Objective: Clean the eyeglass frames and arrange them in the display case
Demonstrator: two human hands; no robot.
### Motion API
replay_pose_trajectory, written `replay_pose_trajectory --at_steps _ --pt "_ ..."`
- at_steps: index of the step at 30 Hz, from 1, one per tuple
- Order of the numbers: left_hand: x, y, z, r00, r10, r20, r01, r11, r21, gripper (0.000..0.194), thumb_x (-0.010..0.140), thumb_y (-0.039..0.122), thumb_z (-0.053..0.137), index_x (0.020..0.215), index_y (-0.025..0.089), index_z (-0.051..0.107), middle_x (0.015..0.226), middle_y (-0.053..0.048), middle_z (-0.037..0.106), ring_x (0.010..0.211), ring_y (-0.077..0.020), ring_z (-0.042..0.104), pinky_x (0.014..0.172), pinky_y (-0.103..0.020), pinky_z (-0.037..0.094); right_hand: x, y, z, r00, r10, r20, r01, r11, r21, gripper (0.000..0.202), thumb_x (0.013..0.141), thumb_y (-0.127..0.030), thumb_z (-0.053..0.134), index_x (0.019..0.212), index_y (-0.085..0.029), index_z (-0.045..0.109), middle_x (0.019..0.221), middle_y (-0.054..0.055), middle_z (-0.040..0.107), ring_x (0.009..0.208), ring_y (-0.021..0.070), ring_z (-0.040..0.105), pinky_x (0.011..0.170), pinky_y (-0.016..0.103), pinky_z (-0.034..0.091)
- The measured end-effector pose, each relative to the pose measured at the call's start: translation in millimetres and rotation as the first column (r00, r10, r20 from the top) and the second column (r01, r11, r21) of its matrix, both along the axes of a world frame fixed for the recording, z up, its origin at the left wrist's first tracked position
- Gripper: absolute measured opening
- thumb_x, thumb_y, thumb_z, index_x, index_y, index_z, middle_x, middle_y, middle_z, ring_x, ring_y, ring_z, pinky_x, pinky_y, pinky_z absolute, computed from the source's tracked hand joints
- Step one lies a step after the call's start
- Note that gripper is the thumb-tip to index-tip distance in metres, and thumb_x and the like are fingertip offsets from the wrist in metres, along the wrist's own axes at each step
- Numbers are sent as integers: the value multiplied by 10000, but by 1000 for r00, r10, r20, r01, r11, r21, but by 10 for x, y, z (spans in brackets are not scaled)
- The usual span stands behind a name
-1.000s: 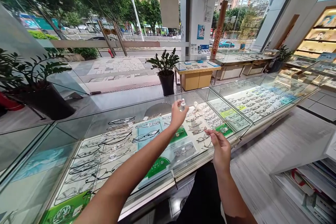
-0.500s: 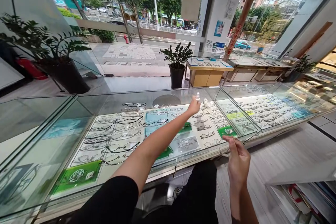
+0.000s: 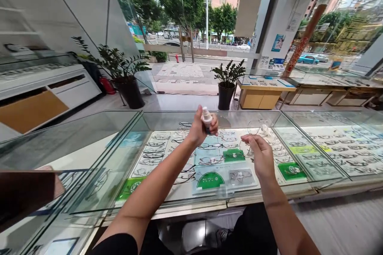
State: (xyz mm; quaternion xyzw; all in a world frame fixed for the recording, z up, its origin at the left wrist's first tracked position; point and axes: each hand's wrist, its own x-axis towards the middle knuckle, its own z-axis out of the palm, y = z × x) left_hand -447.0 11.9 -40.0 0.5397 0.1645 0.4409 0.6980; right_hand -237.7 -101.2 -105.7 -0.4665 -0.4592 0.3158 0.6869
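My left hand (image 3: 201,126) is wrapped round a small white spray bottle (image 3: 206,115), held upright above the glass counter. To its right, my right hand (image 3: 259,152) pinches a pair of thin-framed eyeglasses (image 3: 253,128) by one side, also above the glass. A crumpled white cloth (image 3: 265,129) lies on the counter behind the right hand. Below both hands, rows of eyeglasses show under the glass, with a green card (image 3: 233,155) and a green half-round card (image 3: 211,180) among them.
The glass display counter (image 3: 227,199) runs across the view. At the lower left a brown object (image 3: 26,191) juts over the glass. Beyond the counter stand two potted plants (image 3: 226,93), a wooden display table (image 3: 259,97) and a white cabinet (image 3: 68,95).
The view has turned left. My left hand has drawn the bottle back from beside the cloth. My right hand has risen over the counter, and the eyeglasses in it now show clearly.
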Motion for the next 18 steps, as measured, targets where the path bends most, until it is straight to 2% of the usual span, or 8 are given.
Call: replay_pose_trajectory --at_steps 4,7,9,11,14,18 --pt "-418 2 158 995 87 47 -89 994 56 844 783 1030 400 494 238 408 421 53 294 384 -90 279 475 -294 331 -318 387 242 988 154 9 -154 988 11 285 953 -536 776 900 -258 807 1063 67 822 1111 273 715 1061 449 515" --pt "-638 103 137 989 140 44 -144 985 99 861 776 1057 319 466 255 368 393 55 231 362 -90 198 432 -295 192 -578 637 393 963 268 28 -268 963 24 269 954 -530 777 919 -267 823 1035 58 820 1068 259 710 1038 425 511" --pt "-736 204 72 969 246 13 -244 951 189 865 772 1061 314 461 255 374 395 52 225 370 -91 176 439 -301 140 -757 769 454 934 357 36 -358 933 34 261 954 -522 778 909 -269 822 1016 52 813 1047 254 701 1019 411 506" --pt "-790 317 -7 916 401 -26 -373 871 319 863 793 1041 334 460 247 393 412 38 254 393 -97 202 461 -307 118 -920 865 472 894 446 32 -447 894 27 262 965 -519 763 910 -270 820 1021 50 804 1045 251 691 1008 404 499" --pt "-802 470 -109 782 621 -56 -526 706 474 841 859 976 353 470 234 419 452 11 325 445 -117 282 499 -320 159 -1100 939 449 845 534 -7 -535 845 -11 253 990 -507 731 942 -273 816 1043 45 789 1054 246 680 1010 401 490" --pt "-775 588 -163 611 786 -99 -611 547 572 812 888 936 358 484 233 405 487 -1 368 498 -138 338 549 -335 218 -1219 961 473 826 559 -68 -563 825 -55 250 965 -506 749 920 -266 802 1009 39 778 1027 238 675 995 390 492"
